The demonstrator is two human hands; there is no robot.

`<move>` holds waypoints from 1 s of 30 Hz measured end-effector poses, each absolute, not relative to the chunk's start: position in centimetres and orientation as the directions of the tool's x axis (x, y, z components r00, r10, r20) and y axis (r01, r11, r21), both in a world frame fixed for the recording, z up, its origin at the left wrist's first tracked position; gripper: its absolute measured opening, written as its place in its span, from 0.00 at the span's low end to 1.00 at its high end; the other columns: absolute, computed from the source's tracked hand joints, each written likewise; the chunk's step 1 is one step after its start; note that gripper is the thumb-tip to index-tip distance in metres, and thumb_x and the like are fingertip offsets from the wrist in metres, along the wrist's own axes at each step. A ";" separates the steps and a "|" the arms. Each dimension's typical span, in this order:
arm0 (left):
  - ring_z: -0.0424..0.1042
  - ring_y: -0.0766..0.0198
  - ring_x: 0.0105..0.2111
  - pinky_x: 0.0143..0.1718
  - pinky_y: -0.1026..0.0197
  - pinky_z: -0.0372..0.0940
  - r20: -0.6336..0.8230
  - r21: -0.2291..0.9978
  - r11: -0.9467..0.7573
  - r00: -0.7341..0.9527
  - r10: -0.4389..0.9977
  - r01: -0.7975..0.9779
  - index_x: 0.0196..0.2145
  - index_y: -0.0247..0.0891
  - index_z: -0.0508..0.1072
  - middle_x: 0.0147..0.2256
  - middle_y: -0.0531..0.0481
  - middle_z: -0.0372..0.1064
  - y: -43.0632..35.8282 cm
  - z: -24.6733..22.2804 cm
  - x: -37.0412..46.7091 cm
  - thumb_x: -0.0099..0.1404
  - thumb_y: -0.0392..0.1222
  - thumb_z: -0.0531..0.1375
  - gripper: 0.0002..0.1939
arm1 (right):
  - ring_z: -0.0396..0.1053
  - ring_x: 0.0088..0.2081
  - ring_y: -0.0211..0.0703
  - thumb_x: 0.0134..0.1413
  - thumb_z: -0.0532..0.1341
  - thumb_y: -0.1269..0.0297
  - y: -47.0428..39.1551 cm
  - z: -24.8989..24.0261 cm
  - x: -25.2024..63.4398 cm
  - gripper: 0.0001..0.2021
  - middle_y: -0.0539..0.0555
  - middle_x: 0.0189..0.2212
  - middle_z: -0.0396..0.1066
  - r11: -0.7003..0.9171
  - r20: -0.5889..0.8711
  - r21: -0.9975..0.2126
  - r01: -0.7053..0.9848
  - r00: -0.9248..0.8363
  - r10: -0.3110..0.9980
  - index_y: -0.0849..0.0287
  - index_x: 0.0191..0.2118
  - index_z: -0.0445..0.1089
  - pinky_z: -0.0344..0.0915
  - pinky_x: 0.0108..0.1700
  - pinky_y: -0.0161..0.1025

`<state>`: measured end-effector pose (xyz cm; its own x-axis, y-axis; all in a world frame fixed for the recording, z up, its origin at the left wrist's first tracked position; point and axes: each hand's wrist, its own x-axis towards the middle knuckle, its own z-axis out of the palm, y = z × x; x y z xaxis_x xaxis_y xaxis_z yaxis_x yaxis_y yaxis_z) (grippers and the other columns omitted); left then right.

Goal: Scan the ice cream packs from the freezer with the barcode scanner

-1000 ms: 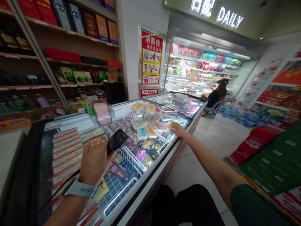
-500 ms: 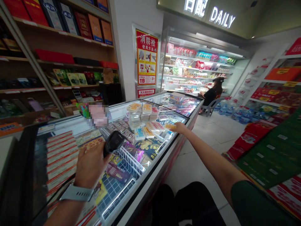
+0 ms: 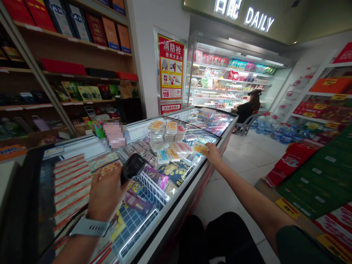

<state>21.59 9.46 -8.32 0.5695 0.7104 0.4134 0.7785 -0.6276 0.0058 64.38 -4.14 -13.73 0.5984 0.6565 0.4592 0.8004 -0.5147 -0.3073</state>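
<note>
My left hand point(image 3: 106, 192), with a grey watch band at the wrist, is wrapped round the handle of a black handheld scanner point(image 3: 134, 167) above the freezer's glass top. At the freezer's right edge, my right hand point(image 3: 213, 154) pinches the end of a flat yellow pack point(image 3: 200, 148). Left of that pack lie several flat packs in red and yellow point(image 3: 181, 147), a blue-and-white pack point(image 3: 163, 156), and stacks of clear-sided packs point(image 3: 165, 134). Bagged goods and a white wire basket point(image 3: 154, 186) show through the glass.
A long chest freezer point(image 3: 189, 187) runs away from me. Stocked shelves point(image 3: 74, 38) stand on the left. Ahead, a person point(image 3: 249, 108) sits on a grey chair point(image 3: 246, 124) near a lit display fridge point(image 3: 220, 73). Green cartons point(image 3: 316, 179) and water bottles point(image 3: 286, 134) are on the right.
My right hand has shifted slightly right and down, and more of the yellow pack shows. My left hand and the scanner have hardly moved.
</note>
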 end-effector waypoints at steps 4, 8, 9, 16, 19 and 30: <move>0.74 0.47 0.41 0.52 0.47 0.56 0.425 0.028 -0.632 0.563 0.709 0.774 0.47 0.37 0.69 0.38 0.40 0.76 9.2 -8.1 21.7 0.66 0.46 0.51 0.16 | 0.69 0.45 0.46 0.62 0.51 0.67 -4.9 -13.7 64.2 0.15 0.59 0.45 0.69 -0.443 0.496 -0.342 0.829 0.560 0.664 0.60 0.51 0.69 0.63 0.50 0.41; 0.74 0.47 0.39 0.50 0.47 0.57 0.425 0.024 -0.635 0.567 0.705 0.772 0.47 0.36 0.70 0.37 0.39 0.76 9.2 -8.1 21.6 0.66 0.46 0.51 0.17 | 0.70 0.42 0.45 0.60 0.53 0.67 -5.2 -13.8 64.1 0.15 0.57 0.41 0.72 -0.391 0.513 -0.390 0.833 0.550 0.659 0.60 0.50 0.70 0.64 0.49 0.41; 0.74 0.47 0.38 0.50 0.47 0.57 0.423 0.022 -0.637 0.571 0.704 0.770 0.47 0.36 0.70 0.36 0.39 0.76 9.2 -8.1 21.6 0.66 0.46 0.51 0.17 | 0.70 0.40 0.44 0.59 0.54 0.67 -5.2 -13.8 64.1 0.15 0.57 0.40 0.73 -0.384 0.516 -0.406 0.829 0.555 0.653 0.60 0.50 0.70 0.64 0.48 0.41; 0.74 0.47 0.39 0.50 0.47 0.56 0.406 0.015 -0.646 0.586 0.701 0.763 0.47 0.35 0.69 0.38 0.40 0.76 9.5 -8.1 21.5 0.67 0.47 0.50 0.17 | 0.72 0.32 0.43 0.52 0.60 0.65 -5.2 -13.9 63.8 0.09 0.54 0.33 0.75 -0.339 0.507 -0.546 0.766 0.624 0.594 0.59 0.39 0.73 0.67 0.39 0.40; 0.74 0.48 0.40 0.50 0.47 0.56 0.424 0.021 -0.644 0.576 0.699 0.765 0.47 0.35 0.70 0.39 0.40 0.76 9.5 -8.3 21.5 0.66 0.47 0.51 0.17 | 0.72 0.29 0.42 0.51 0.60 0.62 -5.3 -13.9 63.6 0.09 0.54 0.33 0.75 -0.311 0.493 -0.622 0.719 0.667 0.558 0.58 0.37 0.72 0.68 0.36 0.40; 0.74 0.49 0.41 0.54 0.47 0.54 0.435 0.041 -0.607 0.532 0.726 0.794 0.46 0.36 0.71 0.38 0.40 0.76 9.3 -8.6 21.6 0.64 0.46 0.53 0.16 | 0.76 0.29 0.44 0.49 0.61 0.48 -5.0 -13.7 61.8 0.21 0.56 0.34 0.75 -0.109 0.427 -0.841 0.529 0.774 0.467 0.60 0.40 0.70 0.73 0.34 0.42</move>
